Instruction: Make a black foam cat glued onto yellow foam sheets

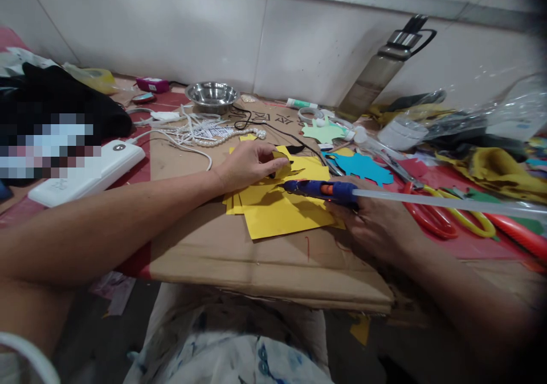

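Observation:
A blue glue gun (318, 190) with a long clear glue stick (427, 199) out of its back is gripped in my right hand (363, 219). Its nozzle points left, just beside the fingers of my left hand (252, 164). My left hand is pinched on a small yellow piece (282, 170), partly hidden by the fingers. Beneath both hands lie several overlapping yellow sheets (282, 216) on brown cardboard (196, 247).
Behind are a metal bowl (212, 94), a pearl string (222, 140) and white cords. Blue (363, 166) and green (325, 130) cutouts, red-handled scissors (429, 216) and a bottle (376, 73) stand or lie rightward. A white power bank (89, 173) is left.

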A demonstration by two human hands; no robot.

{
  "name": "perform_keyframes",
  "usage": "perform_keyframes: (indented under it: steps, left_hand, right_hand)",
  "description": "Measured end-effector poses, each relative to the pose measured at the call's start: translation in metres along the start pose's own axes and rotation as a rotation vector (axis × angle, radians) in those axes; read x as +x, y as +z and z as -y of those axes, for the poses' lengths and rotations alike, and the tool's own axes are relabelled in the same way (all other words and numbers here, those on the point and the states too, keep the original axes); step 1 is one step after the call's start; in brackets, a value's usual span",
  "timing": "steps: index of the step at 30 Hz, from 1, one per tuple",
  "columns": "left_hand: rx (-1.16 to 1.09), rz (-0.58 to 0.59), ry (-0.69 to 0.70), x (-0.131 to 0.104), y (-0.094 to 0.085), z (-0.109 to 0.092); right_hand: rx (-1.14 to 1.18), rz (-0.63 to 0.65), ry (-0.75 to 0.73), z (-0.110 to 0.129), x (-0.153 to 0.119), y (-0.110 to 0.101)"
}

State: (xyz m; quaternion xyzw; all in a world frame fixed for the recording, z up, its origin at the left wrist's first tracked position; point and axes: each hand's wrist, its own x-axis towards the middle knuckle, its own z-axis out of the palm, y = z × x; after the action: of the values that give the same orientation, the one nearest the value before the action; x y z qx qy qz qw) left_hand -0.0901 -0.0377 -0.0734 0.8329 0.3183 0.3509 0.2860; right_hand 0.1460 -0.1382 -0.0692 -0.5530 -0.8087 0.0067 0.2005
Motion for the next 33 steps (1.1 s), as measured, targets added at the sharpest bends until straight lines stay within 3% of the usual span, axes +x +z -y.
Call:
perform_keyframes:
  steps: [6, 14, 33]
  left_hand:
    - [-0.002, 0.0, 0.012, 0.0, 0.0, 0.001]
    - [-0.034, 0.009, 0.006, -0.001, 0.001, 0.003]
    - [-0.078, 0.019, 0.009, -0.001, 0.001, 0.005]
  right_hand:
    - [-0.113, 0.037, 0.019, -0.005, -0.004, -0.004]
    - [0.03, 0.055, 0.039, -0.001, 0.001, -0.009]
    - [-0.032, 0.028, -0.001, 0.005, 0.002, -0.005]
